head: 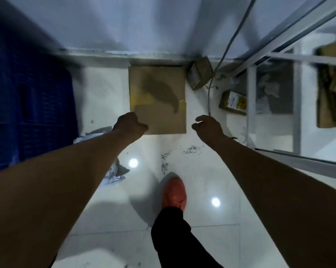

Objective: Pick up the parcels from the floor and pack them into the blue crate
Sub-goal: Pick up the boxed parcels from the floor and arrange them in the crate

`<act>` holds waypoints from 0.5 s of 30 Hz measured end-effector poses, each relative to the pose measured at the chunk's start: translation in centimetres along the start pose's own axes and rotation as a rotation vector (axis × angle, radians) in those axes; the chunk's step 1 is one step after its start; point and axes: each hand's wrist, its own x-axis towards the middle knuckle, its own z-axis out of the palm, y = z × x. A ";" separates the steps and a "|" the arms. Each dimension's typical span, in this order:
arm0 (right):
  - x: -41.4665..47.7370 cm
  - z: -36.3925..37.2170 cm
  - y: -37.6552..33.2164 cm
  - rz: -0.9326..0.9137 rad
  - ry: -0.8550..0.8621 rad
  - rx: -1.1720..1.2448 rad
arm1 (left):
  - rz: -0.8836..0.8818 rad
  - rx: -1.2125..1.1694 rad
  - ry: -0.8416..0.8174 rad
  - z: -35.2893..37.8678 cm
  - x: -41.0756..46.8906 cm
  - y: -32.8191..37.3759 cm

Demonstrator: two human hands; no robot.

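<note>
A large flat cardboard parcel (159, 89) lies on the white tiled floor against the wall. My left hand (129, 123) hovers over its near left corner, fingers loosely curled, holding nothing I can see. My right hand (207, 125) is just right of the parcel's near right corner, apart from it, fingers relaxed and empty. A hand's shadow falls on the parcel's top. The blue crate (27, 105) stands at the left, blurred. A small brown parcel (199, 75) leans at the wall, and another with a yellow label (233, 102) lies to its right.
A white metal rack (296, 105) fills the right side, with cardboard (331, 88) on it. A grey cable (209, 93) hangs down beside the large parcel. Crumpled grey bags (117, 171) lie under my left arm. My foot in a red shoe (174, 192) stands on the floor.
</note>
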 end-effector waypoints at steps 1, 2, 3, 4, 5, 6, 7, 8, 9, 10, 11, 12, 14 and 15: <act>1.9 1.6 0.3 0.006 -0.039 0.014 | -0.047 -0.012 -0.001 1.4 1.4 -1.1; 3.3 2.7 0.3 0.018 -0.073 0.039 | -0.090 -0.044 0.010 2.7 2.5 -2.2; 5.2 4.3 0.2 0.028 -0.099 0.078 | -0.139 -0.090 0.034 3.9 4.3 -3.5; 6.6 5.4 0.0 0.036 -0.116 0.108 | -0.174 -0.141 0.058 4.7 5.4 -4.5; 7.8 6.2 -0.3 0.037 -0.121 0.132 | -0.198 -0.211 0.073 5.3 6.5 -5.3; 9.5 7.5 -0.1 0.051 -0.116 0.152 | -0.211 -0.294 0.078 6.3 8.1 -6.3; 11.1 8.6 0.0 0.071 -0.090 0.189 | -0.229 -0.400 0.063 7.1 9.7 -7.0; 12.2 9.2 0.1 0.096 -0.058 0.244 | -0.239 -0.510 0.043 7.6 10.8 -7.2; 13.2 9.9 0.6 0.124 -0.038 0.312 | -0.257 -0.609 0.011 8.1 12.0 -7.5; 13.9 10.4 1.2 0.161 -0.030 0.381 | -0.267 -0.667 -0.034 8.5 12.6 -7.3; 14.1 10.9 1.7 0.197 -0.043 0.450 | -0.266 -0.703 -0.085 8.7 12.9 -7.0; 14.2 11.1 2.2 0.227 -0.064 0.519 | -0.264 -0.725 -0.125 8.8 13.3 -6.9; 13.9 11.3 3.4 0.246 -0.052 0.587 | -0.251 -0.790 -0.160 8.7 13.0 -6.6; 13.9 11.1 3.8 0.227 -0.028 0.599 | -0.253 -0.840 -0.155 8.2 12.6 -6.7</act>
